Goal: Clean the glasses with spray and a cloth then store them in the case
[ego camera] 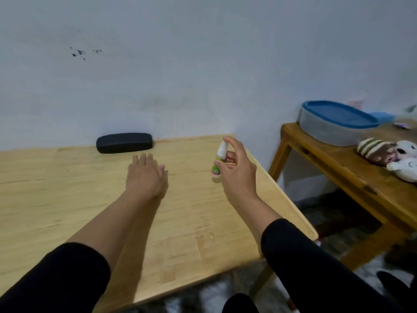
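Head view is showing you early in the task: your right hand [237, 168] is gripping the spray bottle [218, 160] upright, nozzle aimed left, just right of the closed black glasses case [124, 142]. That case is lying lengthwise along the wall. Your left hand [145, 175] is reaching toward it, fingers extended and empty; opening it likely comes next, since no glasses are showing.

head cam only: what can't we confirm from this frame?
- Glasses and cloth: neither appears in the head view; whether anything lies under the left hand, flat on the table, is hidden by the hand itself.
- Black case: closed, so its contents are hidden.
- Spray bottle in the right hand: label too small and blurred to read; fingers cover part of it.
- Side table items: cut off by the right edge.
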{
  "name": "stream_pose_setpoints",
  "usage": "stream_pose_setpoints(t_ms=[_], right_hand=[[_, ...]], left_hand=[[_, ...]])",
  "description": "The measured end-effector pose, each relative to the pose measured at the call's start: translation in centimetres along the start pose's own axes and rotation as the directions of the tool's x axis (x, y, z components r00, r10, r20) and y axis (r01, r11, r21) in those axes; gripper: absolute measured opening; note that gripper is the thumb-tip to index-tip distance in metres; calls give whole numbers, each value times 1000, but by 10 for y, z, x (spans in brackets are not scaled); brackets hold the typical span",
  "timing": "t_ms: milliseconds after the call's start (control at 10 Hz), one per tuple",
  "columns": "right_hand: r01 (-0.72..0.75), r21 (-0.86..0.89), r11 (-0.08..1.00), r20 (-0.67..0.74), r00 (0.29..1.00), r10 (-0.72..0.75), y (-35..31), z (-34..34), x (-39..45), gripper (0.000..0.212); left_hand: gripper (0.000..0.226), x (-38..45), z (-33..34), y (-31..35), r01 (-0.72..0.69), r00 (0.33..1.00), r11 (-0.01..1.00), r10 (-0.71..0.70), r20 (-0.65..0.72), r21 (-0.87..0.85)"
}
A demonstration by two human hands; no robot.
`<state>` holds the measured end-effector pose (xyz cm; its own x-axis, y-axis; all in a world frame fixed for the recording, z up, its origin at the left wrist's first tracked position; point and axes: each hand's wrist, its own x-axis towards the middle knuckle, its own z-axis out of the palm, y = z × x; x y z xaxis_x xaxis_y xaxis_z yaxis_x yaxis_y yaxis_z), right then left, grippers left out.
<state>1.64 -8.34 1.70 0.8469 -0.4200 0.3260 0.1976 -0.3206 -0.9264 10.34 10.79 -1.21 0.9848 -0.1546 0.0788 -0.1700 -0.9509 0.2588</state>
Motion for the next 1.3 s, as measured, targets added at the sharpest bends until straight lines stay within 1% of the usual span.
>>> stream_pose_setpoints(t_ms=[100,200,500,600,800,1000,1100,1200,1300], right_hand=[[10,-4,1000,64,998,-9,1,33,19,56],[24,0,1000,114,993,-24,5,65,40,56],[47,-11,999,163,986,-45,22,142,107,54],[51,-30,998,177,983,-45,28,159,126,55],[144,-128,981,196,973,-118,42,179,146,54],[219,-176,960,208,961,-181,49,185,147,56],[220,-194,956,218,960,-176,49,184,146,58],[212,-179,961,235,957,-168,45,182,146,68],[204,-239,949,181,970,-163,38,176,138,73]], left_hand=[[61,10,0,-28,90,995,996,-90,42,3],[63,13,5,-41,126,990,992,-127,67,19],[63,17,16,-44,143,987,987,-148,65,73],[62,17,17,-43,142,987,986,-147,59,83],[61,19,19,-44,148,988,987,-150,43,62],[61,20,23,-46,150,988,987,-151,16,55],[60,19,21,-47,145,989,989,-145,27,21],[58,18,19,-48,136,990,988,-138,-28,-69],[54,16,14,-45,126,983,971,-149,-102,-205]])
